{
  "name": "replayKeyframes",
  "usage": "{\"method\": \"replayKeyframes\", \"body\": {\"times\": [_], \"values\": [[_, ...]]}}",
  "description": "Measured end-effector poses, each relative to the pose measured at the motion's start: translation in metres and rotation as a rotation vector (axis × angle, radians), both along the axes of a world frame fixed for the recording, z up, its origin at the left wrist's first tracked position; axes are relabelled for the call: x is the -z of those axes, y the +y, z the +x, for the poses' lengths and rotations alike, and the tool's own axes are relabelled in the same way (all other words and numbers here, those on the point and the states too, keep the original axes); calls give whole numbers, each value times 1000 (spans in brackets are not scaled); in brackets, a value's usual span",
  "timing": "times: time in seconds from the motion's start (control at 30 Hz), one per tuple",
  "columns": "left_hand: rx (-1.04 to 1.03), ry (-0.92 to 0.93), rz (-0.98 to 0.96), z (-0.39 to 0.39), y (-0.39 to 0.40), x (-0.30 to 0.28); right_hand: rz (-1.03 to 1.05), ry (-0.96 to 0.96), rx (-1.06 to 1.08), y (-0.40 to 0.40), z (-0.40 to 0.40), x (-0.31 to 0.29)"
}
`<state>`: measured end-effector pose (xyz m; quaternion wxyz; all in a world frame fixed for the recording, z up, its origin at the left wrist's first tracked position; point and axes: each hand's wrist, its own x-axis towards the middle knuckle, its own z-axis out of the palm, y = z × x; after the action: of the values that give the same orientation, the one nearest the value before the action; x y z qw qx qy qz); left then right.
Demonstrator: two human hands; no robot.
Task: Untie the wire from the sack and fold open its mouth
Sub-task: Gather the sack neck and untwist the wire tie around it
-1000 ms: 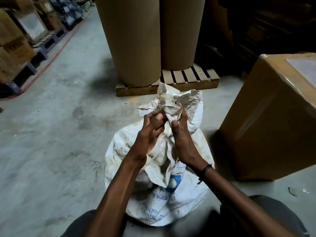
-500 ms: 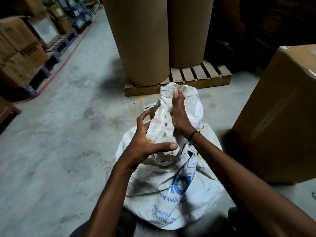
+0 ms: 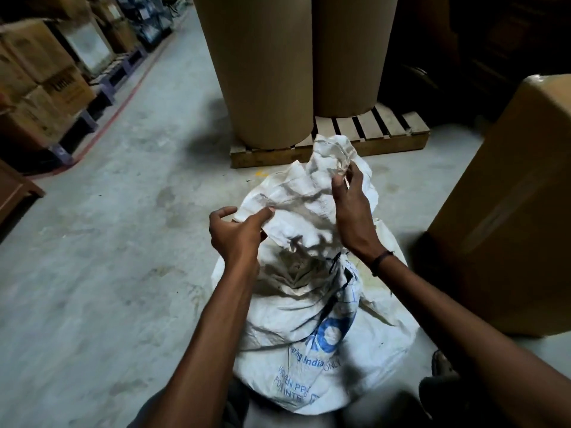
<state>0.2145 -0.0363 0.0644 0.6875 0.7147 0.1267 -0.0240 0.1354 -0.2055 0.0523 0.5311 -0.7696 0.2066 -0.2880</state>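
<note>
A white woven sack (image 3: 309,322) with blue print stands on the concrete floor in front of me. Its crumpled mouth (image 3: 312,186) is loose and partly spread out above the body. My left hand (image 3: 238,233) pinches the left edge of the mouth fabric between thumb and fingers. My right hand (image 3: 352,208) grips the right side of the mouth, fingers curled into the crumpled top. I see no wire around the neck; a thin dark strand (image 3: 335,261) hangs near my right wrist.
Two tall brown paper rolls (image 3: 262,66) stand on a wooden pallet (image 3: 386,134) just behind the sack. A large cardboard box (image 3: 506,205) sits close on the right. Stacked cartons on pallets (image 3: 46,88) line the left side of the aisle.
The hands have moved apart from the bunched neck. The left hand went out to the left edge, the right stayed high, and the sack mouth has spread wider.
</note>
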Motion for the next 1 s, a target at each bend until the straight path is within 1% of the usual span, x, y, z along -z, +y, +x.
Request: {"method": "replayKeyframes", "body": {"times": [0.07, 0.13, 0.2, 0.23, 0.3, 0.37, 0.43, 0.5, 0.57, 0.6, 0.63, 0.73, 0.8, 0.9, 0.97, 1.0], "values": [[-63, -22, 4, 4, -11, 3, -138, 19, -42, 3, -17, 13], [-89, -99, 75, 6, -23, 4, -385, 75, -88, 7, -32, 27], [-87, -127, 129, 8, -34, 7, -645, 145, -200, 10, -44, 39], [-67, -119, 116, 9, -40, 11, -739, 197, -256, 11, -47, 45], [25, -74, 4, 11, -50, 19, -824, 307, -317, 6, -46, 58], [169, -35, -103, 12, -56, 25, -754, 365, -335, -3, -39, 64], [343, -91, -89, 15, -59, 30, -616, 370, -357, -20, -26, 68], [501, -210, 2, 14, -58, 34, -502, 330, -386, -43, -10, 72], [616, -325, 163, 12, -54, 42, -357, 251, -428, -63, 1, 77], [670, -334, 260, 11, -53, 48, -279, 217, -439, -71, 5, 81], [738, -308, 316, 8, -53, 53, -238, 193, -436, -77, 7, 85], [1009, -232, 451, 2, -55, 75, -256, 171, -381, -85, 14, 94], [1156, -201, 569, -4, -59, 91, -202, 140, -306, -90, 17, 99], [1254, -263, 697, -13, -67, 108, -39, 28, -68, -95, 13, 99], [1261, -295, 726, -13, -72, 116, -53, 4, 79, -99, 5, 100], [1254, -304, 744, -11, -75, 121, -97, 16, 129, -98, 0, 102]]}}
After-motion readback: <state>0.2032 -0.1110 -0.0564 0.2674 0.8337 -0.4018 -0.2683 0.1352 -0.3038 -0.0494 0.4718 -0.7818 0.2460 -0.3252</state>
